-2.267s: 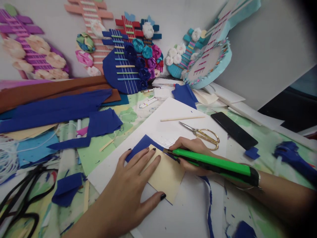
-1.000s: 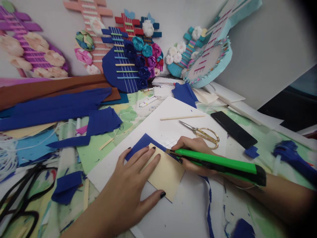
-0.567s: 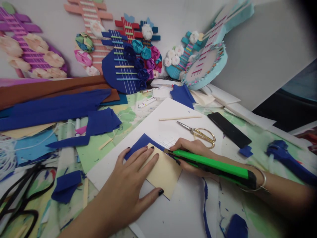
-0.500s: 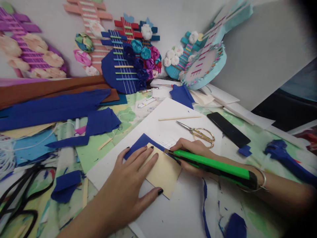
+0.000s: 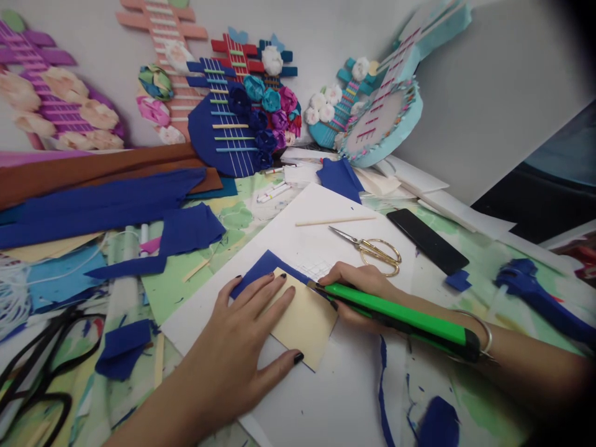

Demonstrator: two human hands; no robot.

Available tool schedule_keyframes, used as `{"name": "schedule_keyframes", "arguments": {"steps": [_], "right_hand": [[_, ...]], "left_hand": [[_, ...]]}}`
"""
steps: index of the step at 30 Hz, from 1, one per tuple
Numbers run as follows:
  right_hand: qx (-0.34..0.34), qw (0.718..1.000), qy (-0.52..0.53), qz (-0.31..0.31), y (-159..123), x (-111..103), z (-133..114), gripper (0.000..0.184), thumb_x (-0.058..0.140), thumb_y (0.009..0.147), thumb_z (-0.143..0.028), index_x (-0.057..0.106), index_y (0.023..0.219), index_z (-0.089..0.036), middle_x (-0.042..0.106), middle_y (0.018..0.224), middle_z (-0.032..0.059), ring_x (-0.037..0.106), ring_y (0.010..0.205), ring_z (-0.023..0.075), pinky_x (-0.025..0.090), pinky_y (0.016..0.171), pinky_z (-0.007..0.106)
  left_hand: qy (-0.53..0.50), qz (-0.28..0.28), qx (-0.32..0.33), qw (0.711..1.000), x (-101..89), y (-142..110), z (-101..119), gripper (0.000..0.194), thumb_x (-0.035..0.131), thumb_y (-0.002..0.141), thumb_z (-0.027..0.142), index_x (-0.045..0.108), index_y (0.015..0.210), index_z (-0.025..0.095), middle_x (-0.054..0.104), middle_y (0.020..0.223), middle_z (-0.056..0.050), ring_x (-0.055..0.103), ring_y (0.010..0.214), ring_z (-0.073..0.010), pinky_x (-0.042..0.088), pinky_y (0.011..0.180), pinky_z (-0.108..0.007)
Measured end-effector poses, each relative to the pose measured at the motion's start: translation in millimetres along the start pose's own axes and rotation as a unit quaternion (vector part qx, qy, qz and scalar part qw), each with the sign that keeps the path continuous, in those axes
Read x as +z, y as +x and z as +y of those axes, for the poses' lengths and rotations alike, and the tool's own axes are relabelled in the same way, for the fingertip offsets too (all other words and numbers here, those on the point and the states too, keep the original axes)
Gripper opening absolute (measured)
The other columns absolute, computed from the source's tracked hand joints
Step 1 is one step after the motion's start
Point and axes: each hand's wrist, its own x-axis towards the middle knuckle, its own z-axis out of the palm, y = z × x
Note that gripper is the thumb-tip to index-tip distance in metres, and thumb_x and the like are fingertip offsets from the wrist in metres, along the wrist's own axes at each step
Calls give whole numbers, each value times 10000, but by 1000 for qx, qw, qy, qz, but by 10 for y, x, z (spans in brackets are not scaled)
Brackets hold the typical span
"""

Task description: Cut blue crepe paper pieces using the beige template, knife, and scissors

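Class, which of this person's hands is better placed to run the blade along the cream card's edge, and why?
Probably the right hand: it grips the green utility knife, tip at the edge of the cream card. The left hand lies spread partly over it.

Black phone [image 5: 427, 241] near gold-handled scissors [image 5: 362, 244], white cord [image 5: 16, 292] at far left, colourful guitar shapes [image 5: 202, 130] behind.

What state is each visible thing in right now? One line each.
Left hand: fingers spread, resting on cream card
Right hand: closed around green cutter
Green cutter: blade out, tip at card's edge
Cream card: flat over blue sheet
Blue sheet: partly covered
Gold scissors: lying down, blades look closed
Wooden stick: lying flat
Black phone-like slab: flat
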Motion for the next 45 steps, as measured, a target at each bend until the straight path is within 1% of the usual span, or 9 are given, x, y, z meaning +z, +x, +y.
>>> {"name": "schedule_keyframes", "arguments": {"steps": [6,10,16,20,26,37,40,45], "right_hand": [[-7,999,-14,31,10,1,-34,234,541,680,-126,585,897,-201,682,671,-22,570,517,94,428,525,175],[-12,999,-35,21,16,-19,-52,266,515,657,-106,586,898,-195,688,671,-12,574,521,99,435,533,181],[-7,999,-23,23,4,-30,-62,211,549,696,-134,596,894,-189,694,681,-4,574,521,96,424,519,178],[1,1000,-15,23,-5,-26,-62,223,546,691,-111,596,893,-190,691,688,-10,578,533,93,425,529,174],[-14,999,-15,25,-3,-41,-57,245,538,669,-102,600,890,-186,666,645,-24,543,498,83,410,508,169],[-18,999,-13,26,-22,-61,-63,276,500,643,-100,597,886,-188,655,620,-29,538,487,87,394,490,174],[-18,999,-12,26,-9,-66,-70,272,501,642,-101,591,883,-192,668,643,-24,543,496,87,388,492,175],[-1,1000,-18,15,-23,-58,-60,299,505,624,-89,587,892,-193,664,640,-29,547,499,88,398,508,175]], "left_hand": [[-6,-1,1,1000,-1,-4,-4,618,474,916,515,361,1443,213,457,1474,-107,384,1357,-312,226,1075,-566],[-7,0,-2,1000,-1,12,4,620,473,913,527,375,1435,206,456,1473,-113,378,1360,-311,226,1072,-567],[-7,-1,-7,1000,8,16,10,620,476,911,525,384,1432,202,457,1473,-109,384,1356,-318,233,1067,-573],[-4,-1,-4,1000,11,12,1,616,466,916,528,379,1434,206,454,1477,-107,384,1357,-311,228,1069,-572],[-4,-1,-4,1000,14,3,-1,625,464,913,537,378,1435,205,458,1473,-112,379,1360,-305,224,1075,-566],[-16,-5,-8,1000,3,7,6,625,484,907,519,380,1442,213,454,1474,-116,388,1351,-332,240,1075,-592],[-21,-1,-8,1000,9,11,5,622,494,903,514,388,1439,217,464,1466,-114,398,1343,-334,239,1080,-591],[-20,-12,-7,1000,-9,15,3,618,491,905,505,389,1446,226,458,1468,-122,393,1344,-341,240,1079,-593]]}}
